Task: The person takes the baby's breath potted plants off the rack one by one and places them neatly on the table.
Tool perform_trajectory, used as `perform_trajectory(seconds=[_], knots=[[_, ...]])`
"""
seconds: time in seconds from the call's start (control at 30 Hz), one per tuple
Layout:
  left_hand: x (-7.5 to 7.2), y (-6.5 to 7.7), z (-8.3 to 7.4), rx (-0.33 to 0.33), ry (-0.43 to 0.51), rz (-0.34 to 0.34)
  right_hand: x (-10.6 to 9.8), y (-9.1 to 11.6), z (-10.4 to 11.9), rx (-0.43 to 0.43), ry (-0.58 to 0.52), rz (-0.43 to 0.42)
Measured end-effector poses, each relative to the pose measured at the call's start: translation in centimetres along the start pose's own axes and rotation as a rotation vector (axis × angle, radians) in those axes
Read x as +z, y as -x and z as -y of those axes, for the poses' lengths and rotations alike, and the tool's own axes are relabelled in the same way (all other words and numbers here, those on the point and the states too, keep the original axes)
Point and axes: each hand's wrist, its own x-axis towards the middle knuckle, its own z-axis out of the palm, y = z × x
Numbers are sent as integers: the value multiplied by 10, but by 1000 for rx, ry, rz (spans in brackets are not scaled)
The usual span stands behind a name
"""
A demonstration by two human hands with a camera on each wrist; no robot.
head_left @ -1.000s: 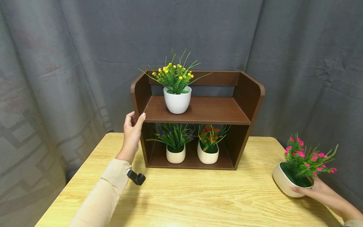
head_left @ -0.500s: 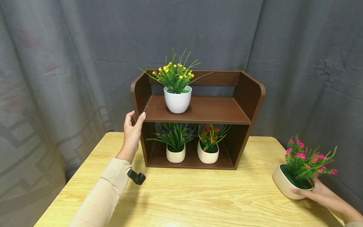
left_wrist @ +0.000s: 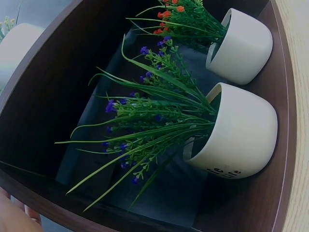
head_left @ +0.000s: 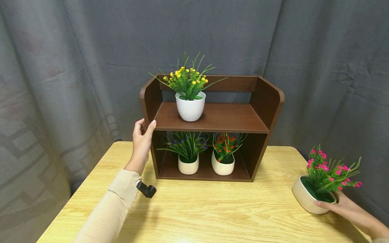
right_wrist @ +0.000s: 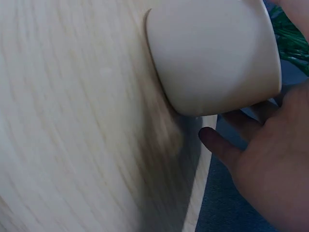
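Note:
My left hand (head_left: 141, 145) grips the left side panel of a dark brown two-tier shelf (head_left: 212, 130), thumb on the front edge and fingers round the outside. At the far right my right hand (head_left: 346, 207) holds a cream flowerpot (head_left: 305, 195) with pink artificial flowers (head_left: 326, 168). The thumb lies at the pot's near rim, and the fingers reach behind it. In the right wrist view, the base of this pot (right_wrist: 212, 58) meets the wood tabletop close to its edge, with fingers (right_wrist: 246, 123) against its side.
A white pot (head_left: 190, 108) of yellow flowers stands on the upper tier. Below it are cream pots with purple (head_left: 188, 166) and red (head_left: 223, 166) flowers. The light wooden table (head_left: 197, 209) carries the shelf; a grey curtain (head_left: 115, 50) hangs behind.
The pink-flowered pot has come down slightly at the right. My right thumb has slid a little to the right along it. The left hand and shelf have stayed put.

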Motion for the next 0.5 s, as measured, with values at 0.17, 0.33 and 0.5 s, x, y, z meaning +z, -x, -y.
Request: perform_trajectory(seconds=[0.17,0.33,0.5], knots=[[1,0,1,24,-5,-8,-8,1,10,37,-52,-6],[2,0,2,31,-1,-12,-18,1,19,87,-6,-54],[2,1,0,33,11,-17,-26,1,22,84,58,-106]])
